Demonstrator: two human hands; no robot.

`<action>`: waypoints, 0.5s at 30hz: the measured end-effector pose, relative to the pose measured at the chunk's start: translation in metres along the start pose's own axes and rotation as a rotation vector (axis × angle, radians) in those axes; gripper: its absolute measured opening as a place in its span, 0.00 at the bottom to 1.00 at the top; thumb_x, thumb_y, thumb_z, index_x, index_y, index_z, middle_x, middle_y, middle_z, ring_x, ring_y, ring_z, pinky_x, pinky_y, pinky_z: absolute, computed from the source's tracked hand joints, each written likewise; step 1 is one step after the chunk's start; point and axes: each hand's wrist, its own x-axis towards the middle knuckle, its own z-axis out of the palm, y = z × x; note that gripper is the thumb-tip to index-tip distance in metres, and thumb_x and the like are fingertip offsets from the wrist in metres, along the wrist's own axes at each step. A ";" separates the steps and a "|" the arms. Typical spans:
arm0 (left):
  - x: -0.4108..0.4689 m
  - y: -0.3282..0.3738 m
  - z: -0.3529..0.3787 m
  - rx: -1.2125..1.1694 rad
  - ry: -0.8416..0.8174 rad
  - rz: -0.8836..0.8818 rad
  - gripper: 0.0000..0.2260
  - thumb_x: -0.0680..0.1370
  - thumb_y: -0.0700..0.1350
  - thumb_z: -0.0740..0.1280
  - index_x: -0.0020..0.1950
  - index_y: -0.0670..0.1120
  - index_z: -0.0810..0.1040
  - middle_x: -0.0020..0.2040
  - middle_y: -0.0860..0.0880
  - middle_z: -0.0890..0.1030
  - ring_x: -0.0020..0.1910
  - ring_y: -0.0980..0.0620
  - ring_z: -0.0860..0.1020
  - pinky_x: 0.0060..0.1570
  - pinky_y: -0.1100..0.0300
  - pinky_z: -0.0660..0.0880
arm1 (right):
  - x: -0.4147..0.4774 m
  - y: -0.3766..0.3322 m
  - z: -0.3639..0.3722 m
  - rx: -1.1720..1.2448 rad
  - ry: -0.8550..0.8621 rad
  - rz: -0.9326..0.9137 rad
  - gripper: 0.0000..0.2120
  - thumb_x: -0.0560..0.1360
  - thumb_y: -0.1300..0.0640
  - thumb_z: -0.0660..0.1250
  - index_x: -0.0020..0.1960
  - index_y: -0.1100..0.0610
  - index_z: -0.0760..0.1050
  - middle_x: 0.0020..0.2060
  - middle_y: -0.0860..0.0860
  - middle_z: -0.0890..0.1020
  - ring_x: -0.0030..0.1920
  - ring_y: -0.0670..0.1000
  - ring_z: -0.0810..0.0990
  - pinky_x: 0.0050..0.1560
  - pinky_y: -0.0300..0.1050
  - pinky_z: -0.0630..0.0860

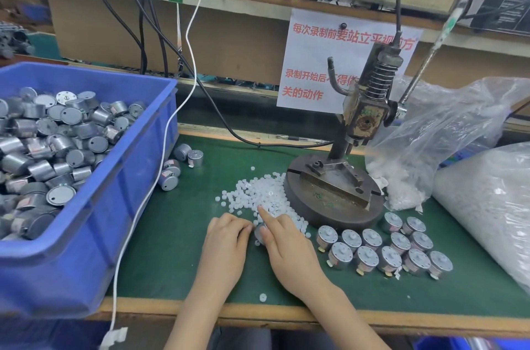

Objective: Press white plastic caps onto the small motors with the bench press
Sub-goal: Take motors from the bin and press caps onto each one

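The left hand [226, 237] has its grip closed on one small motor [259, 230], the fingers curled against its side. The right hand [289, 249] lays its thumb on the same motor and stretches the forefinger into the white caps [258, 192] just beyond the grip; whether it holds a cap I cannot tell. I judge a cap is being placed on the shaft. Next, the motor should go to the bench press [332, 189], beyond and to the right, and stand straight under the ram.

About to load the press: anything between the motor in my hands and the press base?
Between the motor and the press base, only loose white caps lie low against its left edge; nothing taller shows.
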 end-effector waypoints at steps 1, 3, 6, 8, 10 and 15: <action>0.000 0.000 0.000 -0.002 -0.001 -0.002 0.08 0.79 0.42 0.61 0.49 0.46 0.81 0.43 0.54 0.72 0.46 0.54 0.66 0.45 0.69 0.58 | 0.000 -0.001 0.000 -0.013 -0.007 -0.008 0.22 0.81 0.47 0.47 0.75 0.44 0.54 0.50 0.46 0.67 0.51 0.51 0.73 0.46 0.45 0.69; 0.000 0.000 0.000 -0.004 -0.001 -0.005 0.08 0.79 0.42 0.61 0.49 0.46 0.81 0.42 0.54 0.72 0.46 0.54 0.66 0.45 0.69 0.58 | 0.000 -0.001 0.000 -0.042 -0.015 -0.022 0.22 0.81 0.46 0.47 0.75 0.45 0.53 0.53 0.47 0.68 0.51 0.51 0.73 0.46 0.46 0.70; 0.001 0.001 0.000 -0.003 0.001 -0.002 0.08 0.78 0.41 0.61 0.49 0.45 0.81 0.42 0.54 0.72 0.46 0.54 0.66 0.45 0.69 0.58 | 0.000 -0.002 0.001 -0.082 -0.004 -0.030 0.23 0.81 0.45 0.46 0.76 0.46 0.52 0.53 0.48 0.68 0.50 0.52 0.73 0.46 0.46 0.70; 0.001 0.000 0.000 -0.004 0.006 0.001 0.08 0.78 0.41 0.61 0.48 0.45 0.81 0.42 0.54 0.71 0.46 0.54 0.66 0.45 0.69 0.58 | -0.001 -0.003 0.002 -0.117 0.004 -0.047 0.24 0.81 0.45 0.46 0.76 0.46 0.50 0.54 0.49 0.67 0.49 0.53 0.73 0.44 0.46 0.69; 0.001 -0.001 0.001 0.007 0.008 0.000 0.08 0.78 0.40 0.61 0.49 0.45 0.80 0.43 0.53 0.72 0.46 0.53 0.66 0.45 0.68 0.58 | -0.001 -0.005 0.002 -0.152 -0.001 -0.050 0.24 0.81 0.45 0.46 0.76 0.46 0.49 0.54 0.49 0.66 0.49 0.53 0.73 0.42 0.46 0.68; 0.002 -0.001 0.002 0.026 0.001 -0.003 0.08 0.79 0.40 0.60 0.49 0.43 0.80 0.44 0.50 0.73 0.45 0.52 0.66 0.44 0.66 0.58 | -0.004 -0.008 0.007 -0.228 0.025 -0.056 0.24 0.81 0.46 0.46 0.76 0.47 0.47 0.56 0.51 0.65 0.48 0.54 0.73 0.39 0.44 0.64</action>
